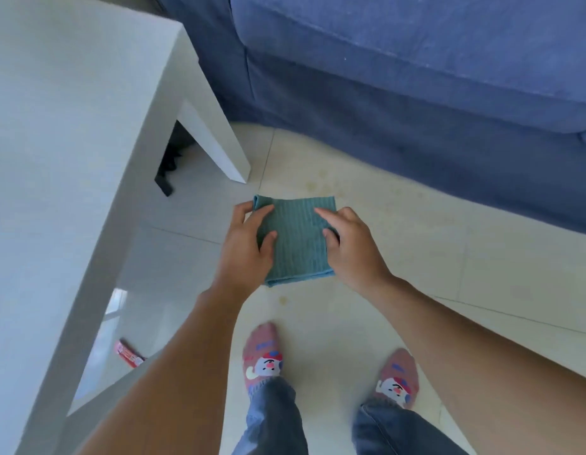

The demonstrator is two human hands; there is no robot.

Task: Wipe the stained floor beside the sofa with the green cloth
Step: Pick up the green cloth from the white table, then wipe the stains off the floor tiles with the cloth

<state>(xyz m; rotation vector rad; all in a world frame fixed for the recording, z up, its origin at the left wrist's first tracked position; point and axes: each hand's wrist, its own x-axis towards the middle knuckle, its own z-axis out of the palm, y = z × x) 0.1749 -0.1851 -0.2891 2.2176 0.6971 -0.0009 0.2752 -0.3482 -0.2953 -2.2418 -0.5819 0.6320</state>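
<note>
Both forearms reach forward from the bottom edge, and between them a folded green cloth (296, 239) is held flat above the tiled floor (416, 257). Behind it runs the blue sofa (416, 77), with the white table (71, 142) on the left. Faint yellowish stains (317, 183) mark the tiles just beyond the cloth. The left hand (249, 244) pinches the cloth's left edge, thumb on top; the right hand (350, 247) grips the right edge, forefinger stretched across it. Patterned socks (265, 354) stand below.
</note>
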